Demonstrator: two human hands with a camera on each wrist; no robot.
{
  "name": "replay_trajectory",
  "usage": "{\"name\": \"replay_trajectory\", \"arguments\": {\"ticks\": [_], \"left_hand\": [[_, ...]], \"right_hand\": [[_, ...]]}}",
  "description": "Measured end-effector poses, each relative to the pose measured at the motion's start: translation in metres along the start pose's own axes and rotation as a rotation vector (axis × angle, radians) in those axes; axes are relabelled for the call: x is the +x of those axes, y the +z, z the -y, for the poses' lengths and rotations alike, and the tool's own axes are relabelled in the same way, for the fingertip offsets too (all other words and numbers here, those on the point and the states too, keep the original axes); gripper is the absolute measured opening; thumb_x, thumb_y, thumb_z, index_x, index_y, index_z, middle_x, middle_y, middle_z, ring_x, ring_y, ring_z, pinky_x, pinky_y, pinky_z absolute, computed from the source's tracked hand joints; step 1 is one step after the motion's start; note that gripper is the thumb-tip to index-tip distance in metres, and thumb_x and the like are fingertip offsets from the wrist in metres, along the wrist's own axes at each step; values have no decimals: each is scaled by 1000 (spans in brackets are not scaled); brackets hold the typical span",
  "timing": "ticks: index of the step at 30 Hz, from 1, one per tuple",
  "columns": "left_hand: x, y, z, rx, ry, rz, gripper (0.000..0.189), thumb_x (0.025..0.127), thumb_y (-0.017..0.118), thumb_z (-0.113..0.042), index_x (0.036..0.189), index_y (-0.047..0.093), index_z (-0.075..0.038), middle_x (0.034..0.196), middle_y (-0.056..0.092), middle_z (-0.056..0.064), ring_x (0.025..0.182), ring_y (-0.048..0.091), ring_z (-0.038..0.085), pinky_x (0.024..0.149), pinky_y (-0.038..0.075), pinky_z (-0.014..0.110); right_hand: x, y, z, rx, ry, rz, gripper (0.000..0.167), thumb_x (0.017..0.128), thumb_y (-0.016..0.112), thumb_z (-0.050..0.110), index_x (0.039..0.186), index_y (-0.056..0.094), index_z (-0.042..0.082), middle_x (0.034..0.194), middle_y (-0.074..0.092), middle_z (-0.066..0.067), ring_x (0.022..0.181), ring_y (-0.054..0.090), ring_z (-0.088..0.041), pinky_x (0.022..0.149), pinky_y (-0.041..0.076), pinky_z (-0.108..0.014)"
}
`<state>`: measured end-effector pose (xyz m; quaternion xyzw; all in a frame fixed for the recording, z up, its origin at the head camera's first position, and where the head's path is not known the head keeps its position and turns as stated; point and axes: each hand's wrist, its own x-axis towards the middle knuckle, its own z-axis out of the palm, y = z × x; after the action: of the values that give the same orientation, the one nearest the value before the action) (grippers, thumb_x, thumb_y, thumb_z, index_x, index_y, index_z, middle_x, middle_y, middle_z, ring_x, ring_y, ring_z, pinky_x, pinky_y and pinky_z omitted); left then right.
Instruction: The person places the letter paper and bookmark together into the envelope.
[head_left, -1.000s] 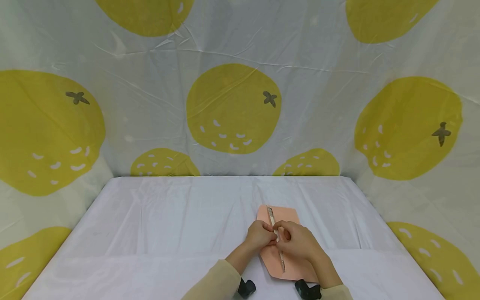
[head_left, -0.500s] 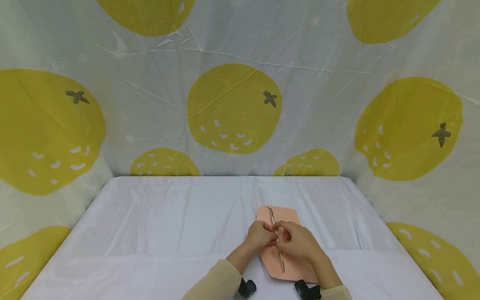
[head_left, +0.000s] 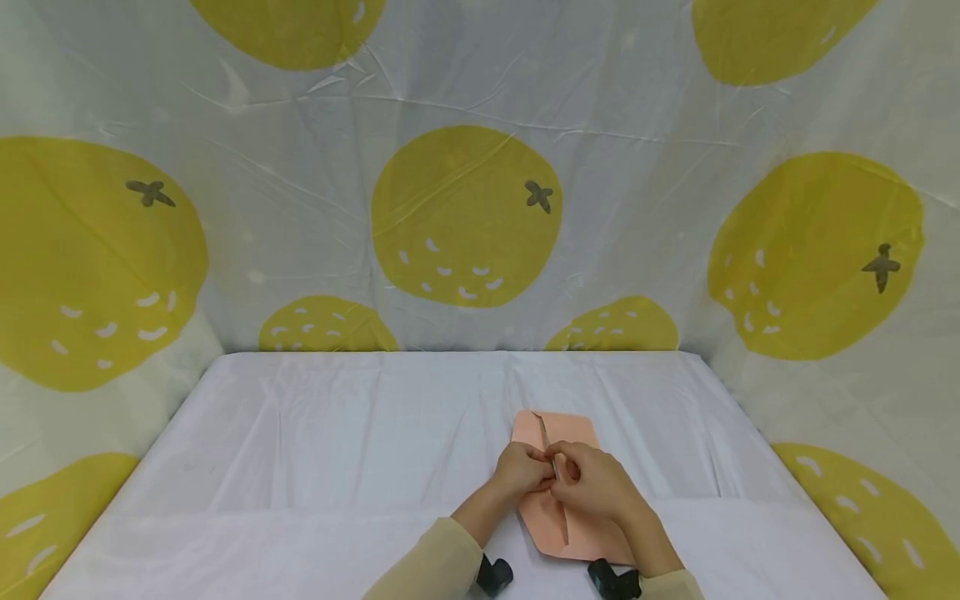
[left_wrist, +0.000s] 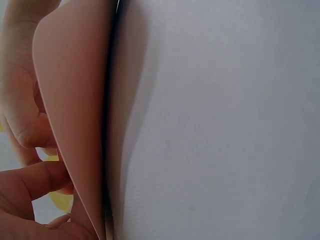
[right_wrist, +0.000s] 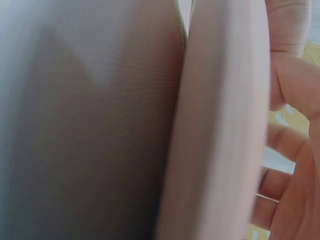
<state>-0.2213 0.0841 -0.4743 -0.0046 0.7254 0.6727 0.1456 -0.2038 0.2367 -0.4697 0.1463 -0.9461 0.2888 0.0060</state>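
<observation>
A flat peach-coloured folded piece [head_left: 588,537] with angled corners lies on the white cloth, a lengthwise slit [head_left: 564,525] down its middle. My left hand [head_left: 520,469] pinches it at the slit's left side, halfway along. Opposite, my right hand [head_left: 600,482] pinches the right side with thumb and index finger, the two hands' fingertips nearly touching. In the left wrist view a raised peach flap [left_wrist: 75,75] stands off the cloth, fingers behind its edge. The right wrist view shows the other flap [right_wrist: 220,125], blurred. What lies under the fingertips is hidden.
A white cloth [head_left: 337,442] covers the table. Grey-white curtains with yellow fruit prints [head_left: 467,217] stand behind and at both sides. Dark wrist-worn devices [head_left: 494,577] show below each hand, close to the table.
The slit has narrowed: a light patterned strip seen along it earlier has shrunk to a thin dark line. Both hands stay at nearly the same spot.
</observation>
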Motion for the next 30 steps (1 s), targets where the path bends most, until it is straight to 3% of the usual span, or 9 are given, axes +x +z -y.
{"name": "replay_trajectory", "arguments": {"ticks": [11, 17, 24, 30], "left_hand": [[-3, -6, -2, 0, -10, -9, 4, 80, 67, 9, 84, 65, 11, 76, 63, 9, 64, 66, 14, 60, 56, 24], [-4, -19, -3, 15, -17, -24, 6, 84, 61, 7, 87, 66, 8, 69, 65, 9, 61, 65, 12, 60, 56, 24], [-8, -36, -7, 31, -9, -46, 8, 81, 61, 5, 86, 66, 5, 66, 61, 6, 57, 59, 10, 55, 52, 22], [-10, -53, -10, 79, 11, -38, 11, 81, 62, 2, 90, 67, 5, 70, 62, 4, 59, 59, 9, 58, 52, 23]], "right_hand": [[2, 1, 3, -7, 2, 8, 39, 72, 72, 19, 110, 66, 26, 65, 46, 8, 55, 41, -7, 50, 33, -25], [5, 1, 5, -33, 0, 6, 41, 69, 72, 20, 109, 66, 24, 63, 44, 8, 53, 38, -6, 49, 30, -24], [9, 3, 6, -70, 11, 19, 42, 69, 71, 20, 111, 67, 22, 66, 45, 9, 58, 42, -8, 53, 34, -26], [11, 5, 4, -113, 16, 39, 42, 68, 71, 21, 109, 68, 20, 70, 45, 8, 61, 43, -9, 54, 36, -28]]}}
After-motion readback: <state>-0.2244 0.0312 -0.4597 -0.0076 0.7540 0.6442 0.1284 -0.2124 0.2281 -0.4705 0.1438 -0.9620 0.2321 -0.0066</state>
